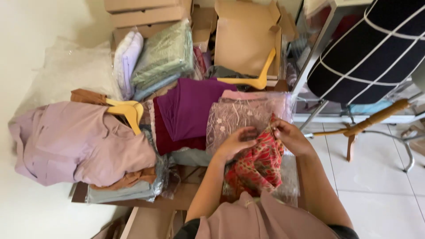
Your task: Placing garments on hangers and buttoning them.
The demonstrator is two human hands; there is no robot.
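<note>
Both hands, left hand (237,142) and right hand (290,137), pinch the top edge of a red patterned cloth (259,166), apparently mid-fold; squaring its corners likely comes next.

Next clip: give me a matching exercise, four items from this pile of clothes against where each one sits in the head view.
Items:
1. red patterned cloth
2. purple folded fabric
3. mauve garment
4. yellow hanger

Places:
A. far left of the pile
B. leaning in the open cardboard box
C. between the left hand and right hand
D. middle of the pile, beside the pink lace fabric

Pairs: 1-C, 2-D, 3-A, 4-B
</note>
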